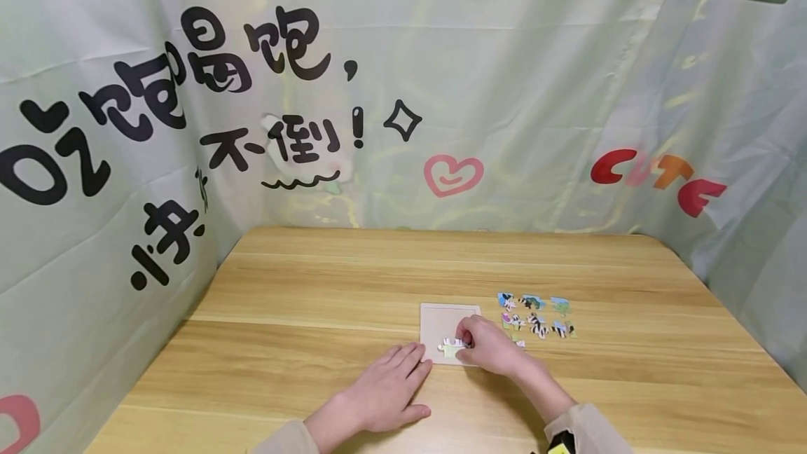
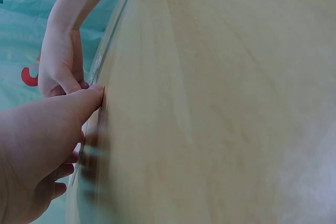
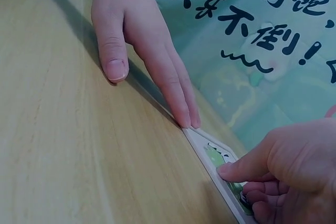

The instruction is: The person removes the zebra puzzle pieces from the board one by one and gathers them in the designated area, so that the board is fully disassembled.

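Note:
A square, pale puzzle tray (image 1: 436, 319) lies on the table with light green puzzle pieces (image 1: 450, 349) along its near side. My left hand (image 1: 389, 392) lies palm down with straight fingers, their tips at the tray's left edge. Over the tray's near right part, my right hand (image 1: 490, 346) pinches a puzzle piece between thumb and curled fingers, which hide most of it. The right wrist view shows the thumb (image 3: 247, 163) low over the green printed pieces (image 3: 214, 155), inside the tray's raised rim (image 3: 202, 158).
Several loose puzzle pieces (image 1: 539, 326) with animal prints lie in rough rows right of the tray. The wooden table (image 1: 302, 279) reaches back to a printed cloth (image 1: 536, 90) that hangs behind it and at both sides.

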The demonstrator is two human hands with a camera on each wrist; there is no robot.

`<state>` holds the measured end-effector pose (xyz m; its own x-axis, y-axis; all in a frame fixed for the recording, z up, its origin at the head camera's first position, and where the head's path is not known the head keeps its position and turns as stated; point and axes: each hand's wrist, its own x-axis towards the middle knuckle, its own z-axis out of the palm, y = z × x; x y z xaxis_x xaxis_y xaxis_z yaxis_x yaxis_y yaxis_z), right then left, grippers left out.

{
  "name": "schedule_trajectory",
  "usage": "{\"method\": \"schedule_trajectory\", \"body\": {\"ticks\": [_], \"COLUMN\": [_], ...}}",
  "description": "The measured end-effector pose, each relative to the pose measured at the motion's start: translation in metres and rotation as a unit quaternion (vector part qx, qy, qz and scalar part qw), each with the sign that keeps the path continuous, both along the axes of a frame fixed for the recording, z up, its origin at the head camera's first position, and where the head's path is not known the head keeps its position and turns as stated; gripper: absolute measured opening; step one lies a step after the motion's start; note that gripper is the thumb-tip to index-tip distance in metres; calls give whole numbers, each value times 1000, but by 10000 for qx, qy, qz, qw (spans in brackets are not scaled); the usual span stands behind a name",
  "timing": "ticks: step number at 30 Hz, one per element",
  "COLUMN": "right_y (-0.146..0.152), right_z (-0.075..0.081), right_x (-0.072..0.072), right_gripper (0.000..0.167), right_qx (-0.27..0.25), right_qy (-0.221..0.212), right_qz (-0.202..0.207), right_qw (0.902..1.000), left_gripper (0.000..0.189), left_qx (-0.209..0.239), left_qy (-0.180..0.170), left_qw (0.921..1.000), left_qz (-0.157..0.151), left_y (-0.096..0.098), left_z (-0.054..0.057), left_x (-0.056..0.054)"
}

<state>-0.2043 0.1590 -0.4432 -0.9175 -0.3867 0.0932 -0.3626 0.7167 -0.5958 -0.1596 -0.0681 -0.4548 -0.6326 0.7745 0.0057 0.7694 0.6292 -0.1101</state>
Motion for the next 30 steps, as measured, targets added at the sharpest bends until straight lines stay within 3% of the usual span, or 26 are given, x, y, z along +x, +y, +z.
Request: {"method": "schedule_trajectory", "body": {"ticks": [6, 11, 20, 26, 30], "right_y": [-1, 3, 13, 30, 47], "right_z": [1, -3, -6, 0, 5], "right_x": [1, 2, 0, 1, 3], "right_gripper": [20, 18, 10, 9, 10], "right_qx": [-135, -586, -1330, -1678, -1997], "right_qy": [-12, -251, -545, -481, -694], "right_qz": [-16, 70, -176, -187, -328], "right_qw": [9999, 9979, 9895, 9845, 9769], "left_gripper": [70, 70, 70, 70, 70], "left_qx": [9, 21, 65, 38, 8], "left_qy": [-68, -78, -42, 19, 75], "left_qw": [10000, 10000, 10000, 10000, 10000], "left_qz": [15, -7, -40, -65, -55], "left_y": [0, 0, -1, -1, -1], "left_z": [0, -1, -3, -2, -1], "left_x": [-1, -1, -2, -1, -1]}}
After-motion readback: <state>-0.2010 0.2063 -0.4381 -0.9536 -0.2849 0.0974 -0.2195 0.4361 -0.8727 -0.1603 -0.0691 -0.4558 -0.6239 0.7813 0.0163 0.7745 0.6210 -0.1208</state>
